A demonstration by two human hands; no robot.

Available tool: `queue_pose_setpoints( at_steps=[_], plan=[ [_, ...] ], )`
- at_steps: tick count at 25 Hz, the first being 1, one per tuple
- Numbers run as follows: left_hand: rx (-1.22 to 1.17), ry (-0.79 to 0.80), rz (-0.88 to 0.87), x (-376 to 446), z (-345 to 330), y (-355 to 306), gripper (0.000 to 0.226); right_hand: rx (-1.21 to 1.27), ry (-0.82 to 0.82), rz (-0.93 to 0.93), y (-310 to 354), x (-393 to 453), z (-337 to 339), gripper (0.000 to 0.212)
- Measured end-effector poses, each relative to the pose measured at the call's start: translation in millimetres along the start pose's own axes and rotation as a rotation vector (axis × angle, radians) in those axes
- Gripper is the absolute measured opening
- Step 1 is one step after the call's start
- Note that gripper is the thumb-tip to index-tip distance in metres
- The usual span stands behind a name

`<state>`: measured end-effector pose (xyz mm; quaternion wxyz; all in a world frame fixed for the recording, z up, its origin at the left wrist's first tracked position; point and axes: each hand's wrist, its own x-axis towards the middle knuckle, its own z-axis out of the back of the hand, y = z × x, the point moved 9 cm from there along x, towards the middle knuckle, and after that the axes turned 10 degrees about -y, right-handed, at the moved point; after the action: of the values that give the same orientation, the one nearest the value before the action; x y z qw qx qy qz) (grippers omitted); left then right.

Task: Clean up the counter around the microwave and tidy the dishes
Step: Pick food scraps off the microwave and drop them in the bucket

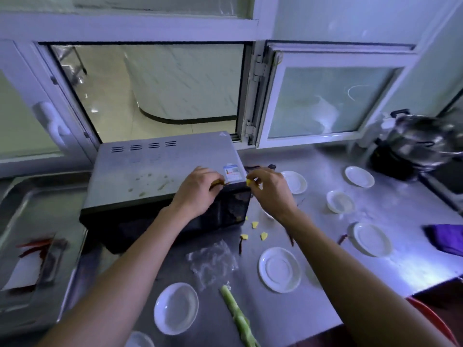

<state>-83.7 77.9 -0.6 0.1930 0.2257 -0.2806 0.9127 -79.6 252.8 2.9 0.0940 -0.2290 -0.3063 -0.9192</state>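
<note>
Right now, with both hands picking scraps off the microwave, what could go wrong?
1. The right hand pinches a yellow scrap past the microwave edge; it could drop among the yellow bits below.
2. The left hand works at the front edge; smears behind may be missed.
3. A forearm could knock the white dish.

Grey-topped microwave [160,176] sits on the steel counter [375,246] under the window, smudges and scraps on its lid; yellow food bits [255,225] lie just off its front right corner; six white saucers [279,269] are scattered around, all upright; a green stalk [236,314] lies by the near edge.
</note>
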Motion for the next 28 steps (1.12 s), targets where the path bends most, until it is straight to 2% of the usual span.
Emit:
queue_pose_setpoints(
  at_steps=[3, 9, 16, 18, 21, 28],
  plan=[
    [-0.08, 0.058, -0.114, -5, -45, -84, 0.012, -0.027, -0.037, -0.091, -63, -41, 67, 0.012],
    [-0.165, 0.229, -0.227, -28, -154, -235, 0.012, -0.129, -0.095, -0.28, -181, -145, 191, 0.015],
    [-0.253, 0.423, -0.36, -66, -271, -405, 0.011, -0.22, -0.262, -0.551, -298, -287, 331, 0.013],
    [-0.292, 0.477, -0.442, -79, -298, -451, 0.011, -0.268, -0.307, -0.631, -323, -328, 365, 0.013],
    [-0.329, 0.557, -0.545, -99, -336, -508, 0.01, -0.33, -0.349, -0.738, -356, -382, 400, 0.01],
    [-0.408, 0.772, -0.58, -119, -445, -588, 0.017, -0.38, -0.36, -0.952, -439, -449, 433, 0.013]
  ],
)
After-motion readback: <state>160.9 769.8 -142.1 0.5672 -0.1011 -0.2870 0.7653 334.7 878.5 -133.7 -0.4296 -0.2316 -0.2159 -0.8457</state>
